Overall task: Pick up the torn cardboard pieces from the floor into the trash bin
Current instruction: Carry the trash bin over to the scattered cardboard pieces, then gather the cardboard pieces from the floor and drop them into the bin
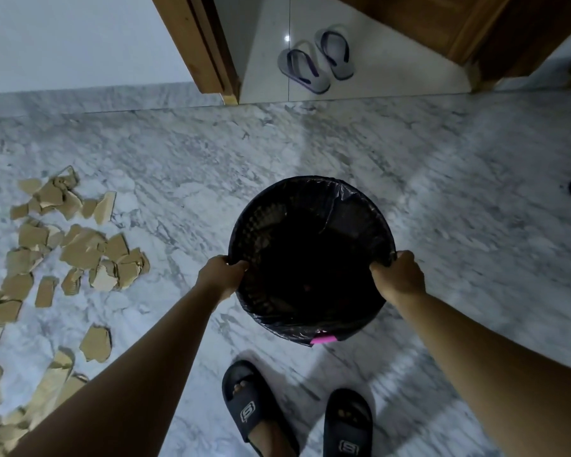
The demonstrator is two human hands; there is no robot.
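Left hand (223, 274), right hand (399, 278), seemingly gripping bin (265, 216)

One trash bin (310, 184), two grey flip-flops (302, 69), two dark slides (248, 413), and roughly thirty torn cardboard pieces (80, 250).

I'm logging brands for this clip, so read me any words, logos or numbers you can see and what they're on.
"S": strap of the left slipper.
"S": strap of the right slipper.
Pink tag on the bin: nothing readable.
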